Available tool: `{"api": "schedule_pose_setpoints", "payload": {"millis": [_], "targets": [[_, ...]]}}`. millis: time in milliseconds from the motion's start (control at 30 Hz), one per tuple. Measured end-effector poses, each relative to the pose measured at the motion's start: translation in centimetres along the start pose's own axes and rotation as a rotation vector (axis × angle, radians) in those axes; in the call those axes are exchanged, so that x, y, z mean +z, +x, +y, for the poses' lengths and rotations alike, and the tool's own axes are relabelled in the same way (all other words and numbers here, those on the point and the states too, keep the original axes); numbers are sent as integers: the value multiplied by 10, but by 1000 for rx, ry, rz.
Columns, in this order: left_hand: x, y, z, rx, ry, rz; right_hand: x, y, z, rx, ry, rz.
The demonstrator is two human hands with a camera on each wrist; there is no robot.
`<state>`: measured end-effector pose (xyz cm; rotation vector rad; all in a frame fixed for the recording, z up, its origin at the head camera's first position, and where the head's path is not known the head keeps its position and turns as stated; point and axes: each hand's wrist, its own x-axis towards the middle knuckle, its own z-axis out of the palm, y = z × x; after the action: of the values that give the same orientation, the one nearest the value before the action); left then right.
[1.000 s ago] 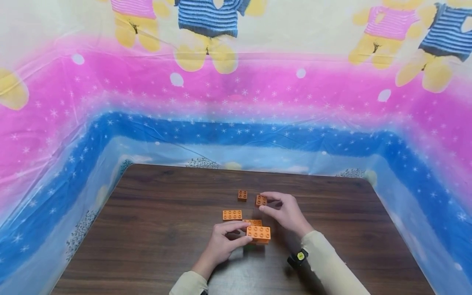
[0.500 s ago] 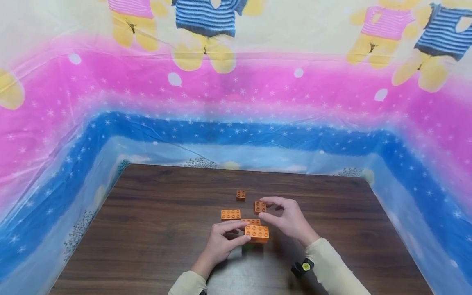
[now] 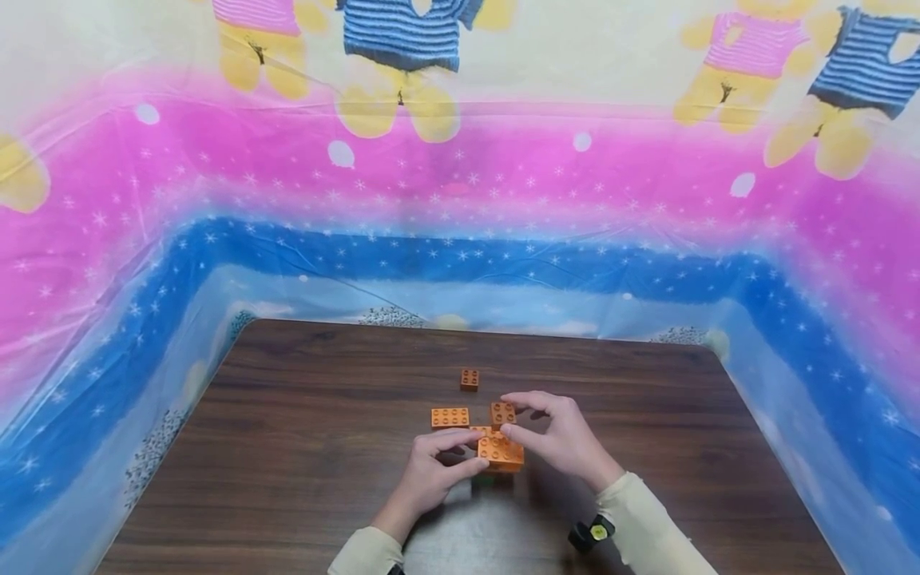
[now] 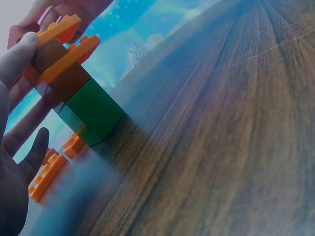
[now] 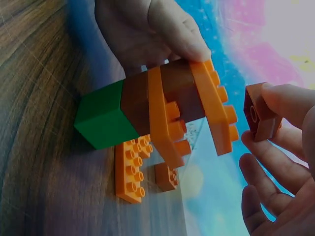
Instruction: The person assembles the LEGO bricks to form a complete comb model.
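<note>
A toy-brick tower stands upright on the table: a green block (image 5: 101,115) at the bottom, then brown bricks alternating with orange studded plates. My left hand (image 3: 426,477) pinches the tower near its top orange plate (image 3: 505,457) between thumb and fingers. Between thumb and fingertips, my right hand (image 3: 566,435) grips a small brown four-stud brick (image 3: 502,412). That brick is held just behind the tower's top in the head view. In the right wrist view a gap separates the held brick from the top plate's studs, and its hollow underside partly shows.
Behind the tower lie a loose orange studded plate (image 3: 450,418) and a small brown brick (image 3: 469,379). Another orange plate (image 4: 74,145) lies close by the green block. The brown wooden table (image 3: 287,447) meets a printed cloth backdrop (image 3: 460,263).
My right hand has brought the brown brick toward the person and slightly left, close to the tower's top. My left hand keeps its hold on the tower almost unmoved.
</note>
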<state>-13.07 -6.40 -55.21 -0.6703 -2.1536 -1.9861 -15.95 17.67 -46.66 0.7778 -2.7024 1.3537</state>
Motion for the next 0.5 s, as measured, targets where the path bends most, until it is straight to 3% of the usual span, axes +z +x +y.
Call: {"api": "schedule_pose_setpoints", "payload": {"millis": [300,500], "targets": [[1,-1,0,5,-16,10,2,-6,-9,-29,2,4],[1,1,-2,62,-6,23,6,-10,-12,-46,-2,-6]]}}
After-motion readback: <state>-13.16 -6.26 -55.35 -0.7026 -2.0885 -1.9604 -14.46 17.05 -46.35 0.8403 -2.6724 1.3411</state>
